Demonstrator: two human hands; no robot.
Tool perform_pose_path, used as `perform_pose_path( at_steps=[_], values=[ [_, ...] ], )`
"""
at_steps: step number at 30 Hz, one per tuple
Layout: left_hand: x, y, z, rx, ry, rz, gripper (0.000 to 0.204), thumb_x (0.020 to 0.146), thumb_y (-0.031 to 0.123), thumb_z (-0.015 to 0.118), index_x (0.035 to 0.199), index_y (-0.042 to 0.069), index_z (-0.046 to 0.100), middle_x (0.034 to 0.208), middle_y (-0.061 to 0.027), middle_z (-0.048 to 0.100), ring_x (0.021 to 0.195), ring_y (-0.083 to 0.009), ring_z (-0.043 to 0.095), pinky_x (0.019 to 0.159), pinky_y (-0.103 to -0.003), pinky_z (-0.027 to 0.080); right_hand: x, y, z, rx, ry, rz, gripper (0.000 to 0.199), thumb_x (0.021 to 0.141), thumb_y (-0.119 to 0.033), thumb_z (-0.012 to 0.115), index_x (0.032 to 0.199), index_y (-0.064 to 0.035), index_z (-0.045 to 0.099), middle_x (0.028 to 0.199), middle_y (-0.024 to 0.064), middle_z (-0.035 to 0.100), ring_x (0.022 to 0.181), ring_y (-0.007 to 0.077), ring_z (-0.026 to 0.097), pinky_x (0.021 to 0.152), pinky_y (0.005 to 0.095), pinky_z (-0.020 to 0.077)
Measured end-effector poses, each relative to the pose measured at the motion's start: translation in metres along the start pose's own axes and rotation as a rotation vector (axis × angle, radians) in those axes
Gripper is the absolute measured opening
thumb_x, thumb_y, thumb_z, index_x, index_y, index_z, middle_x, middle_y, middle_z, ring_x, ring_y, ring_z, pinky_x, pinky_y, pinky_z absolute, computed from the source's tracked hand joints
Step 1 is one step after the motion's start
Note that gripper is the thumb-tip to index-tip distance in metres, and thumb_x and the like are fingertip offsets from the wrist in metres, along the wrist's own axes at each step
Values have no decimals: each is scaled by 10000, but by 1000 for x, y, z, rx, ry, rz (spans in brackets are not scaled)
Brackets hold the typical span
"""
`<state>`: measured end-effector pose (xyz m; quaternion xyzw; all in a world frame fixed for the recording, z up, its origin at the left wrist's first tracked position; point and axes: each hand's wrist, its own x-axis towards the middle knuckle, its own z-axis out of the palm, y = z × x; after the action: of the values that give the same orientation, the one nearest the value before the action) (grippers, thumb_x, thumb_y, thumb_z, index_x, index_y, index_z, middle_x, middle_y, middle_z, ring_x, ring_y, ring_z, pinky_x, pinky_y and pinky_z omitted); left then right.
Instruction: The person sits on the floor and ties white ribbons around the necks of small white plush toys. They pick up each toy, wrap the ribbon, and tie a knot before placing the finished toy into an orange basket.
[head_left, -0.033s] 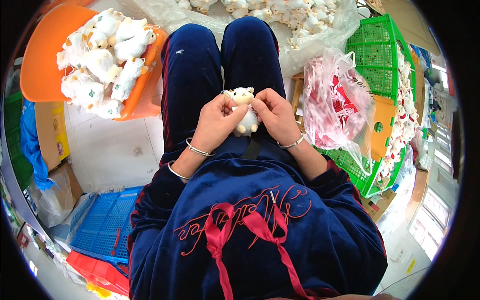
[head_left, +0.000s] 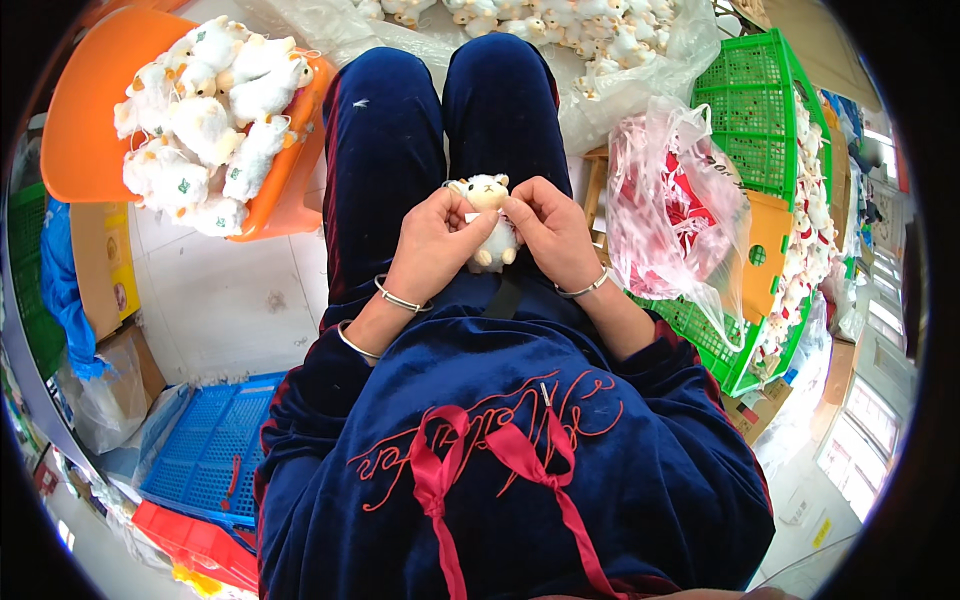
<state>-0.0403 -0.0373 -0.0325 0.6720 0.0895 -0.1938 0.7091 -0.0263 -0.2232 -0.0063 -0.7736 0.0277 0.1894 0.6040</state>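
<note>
A small white plush animal toy [head_left: 491,247] with a cream face and stubby feet sits upright over my lap, facing up. My left hand [head_left: 430,245] pinches at its neck on the left, thumb and fingers closed. A little white piece, perhaps a tag, shows by that thumb. On the other side my right hand [head_left: 553,228] has its thumb and bent forefinger closed at the toy's neck. Something reddish peeks out beside the right thumb. The fingertips hide most of the neck, so what else they grip there cannot be made out.
An orange stool [head_left: 90,120] at the left bears a heap of similar white plush toys [head_left: 205,130]. More toys lie on clear plastic sheeting [head_left: 680,60] ahead. At the right, a bag of red and white pieces [head_left: 675,200] rests by a green crate [head_left: 745,110]. A blue crate [head_left: 205,445] stands lower left.
</note>
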Motion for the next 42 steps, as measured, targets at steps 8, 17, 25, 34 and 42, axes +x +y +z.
perform_pose_path(
  at_steps=[8,17,25,34,42],
  values=[
    [0,1,3,77,39,21,261,898,190,781,797,51,585,723,43,565,638,-19,483,568,-189,415,0,6,1,-53,5,-53,156,1004,-143,643,937,-6,612,759,-4,599,698,54,514,631,239,450],
    [-3,5,4,54,73,23,215,904,145,723,807,-16,620,683,-39,627,613,-68,557,570,-260,478,0,1,-1,-112,10,-68,145,1026,-138,625,947,-18,606,772,-47,575,696,24,494,606,211,424],
    [-7,-7,4,69,57,118,182,983,151,643,879,4,619,738,0,601,629,-46,517,565,-231,438,-3,7,1,-188,72,-85,180,1020,-153,612,935,6,612,745,36,609,666,87,543,603,262,451],
    [-7,-19,-8,-307,-41,-135,294,1033,280,561,1106,-5,560,821,-42,625,619,-62,569,533,-207,466,-10,0,-21,-22,-96,116,306,1078,-284,512,938,-36,623,729,-3,600,531,46,444,485,212,353],
    [-14,12,-4,63,-182,-146,624,879,294,768,1318,-70,514,1057,-133,681,765,-150,683,658,-262,560,-23,10,-25,-43,-236,85,159,992,-132,676,1044,-33,563,896,-44,571,785,6,513,669,190,434]
  ],
)
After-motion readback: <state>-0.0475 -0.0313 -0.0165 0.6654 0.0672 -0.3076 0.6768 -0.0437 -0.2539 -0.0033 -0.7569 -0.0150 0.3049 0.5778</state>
